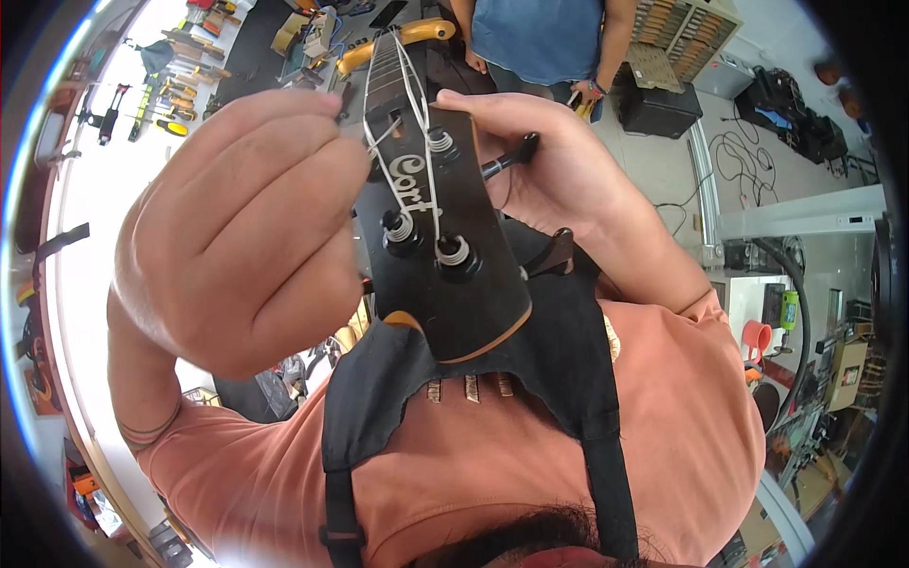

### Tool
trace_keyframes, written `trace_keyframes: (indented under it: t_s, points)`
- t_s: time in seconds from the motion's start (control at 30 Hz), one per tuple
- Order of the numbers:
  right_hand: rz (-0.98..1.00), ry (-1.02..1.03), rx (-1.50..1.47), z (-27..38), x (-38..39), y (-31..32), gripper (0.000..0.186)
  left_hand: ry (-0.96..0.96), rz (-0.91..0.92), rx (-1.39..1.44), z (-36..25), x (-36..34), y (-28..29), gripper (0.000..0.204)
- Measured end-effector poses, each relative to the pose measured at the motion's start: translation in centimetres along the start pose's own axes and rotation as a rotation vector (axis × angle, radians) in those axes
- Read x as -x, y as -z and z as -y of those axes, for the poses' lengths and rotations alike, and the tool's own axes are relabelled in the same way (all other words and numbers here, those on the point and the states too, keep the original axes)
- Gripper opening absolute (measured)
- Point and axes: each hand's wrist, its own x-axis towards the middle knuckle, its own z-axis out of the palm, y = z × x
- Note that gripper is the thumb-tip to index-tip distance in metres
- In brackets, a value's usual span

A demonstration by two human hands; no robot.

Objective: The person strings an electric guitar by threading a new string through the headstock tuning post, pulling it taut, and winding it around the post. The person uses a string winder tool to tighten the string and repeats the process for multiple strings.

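A bass guitar stretches away from my chest, its black headstock (pixel 437 312) nearest me. Pale strings (pixel 428 180) run from the fretted neck (pixel 383 71) to wound tuning posts, three of them plainly visible. My left hand (pixel 251 227) is closed in a fist at the headstock's left edge, beside the nut. What its fingers hold there is hidden. Behind the right side of the headstock, my right hand (pixel 559 156) supports the neck end, thumb along the upper edge and fingers out of sight. Dark tuning keys (pixel 551 254) stick out on that side.
The yellow-brown guitar body (pixel 398 45) lies at the far end by a dark bench. A person in a blue shirt (pixel 537 38) stands beyond it. Hand tools (pixel 180 95) hang at left; a black box (pixel 660 109) and cables (pixel 743 156) are at right.
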Motion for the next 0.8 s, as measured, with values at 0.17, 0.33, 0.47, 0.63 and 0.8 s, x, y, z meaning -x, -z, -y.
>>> trace_keyframes:
  t_s: [0.17, 0.33, 0.47, 0.63, 0.8]
  points:
    - [-0.012, 0.015, 0.024, -0.2, 0.1, -0.1, 0.034, 0.018, 0.046, -0.006, 0.0, -0.3, 0.2, 0.027]
    - [-0.051, 0.022, -0.001, -0.3, 0.3, -0.1, 0.034, 0.050, 0.060, 0.001, -0.2, -1.3, 0.0, 0.027]
    - [-0.049, 0.021, 0.009, -0.3, 0.4, -0.3, 0.036, 0.038, 0.074, -0.024, -0.5, -2.0, -0.4, 0.027]
    - [-0.028, 0.005, 0.018, -0.3, 0.2, -0.5, 0.037, 0.056, 0.144, -0.018, -0.4, -2.9, -0.5, 0.030]
    - [0.037, -0.005, 0.030, -0.4, 0.1, 0.5, 0.038, 0.167, 0.225, 0.004, 0.2, -3.6, -0.5, 0.026]
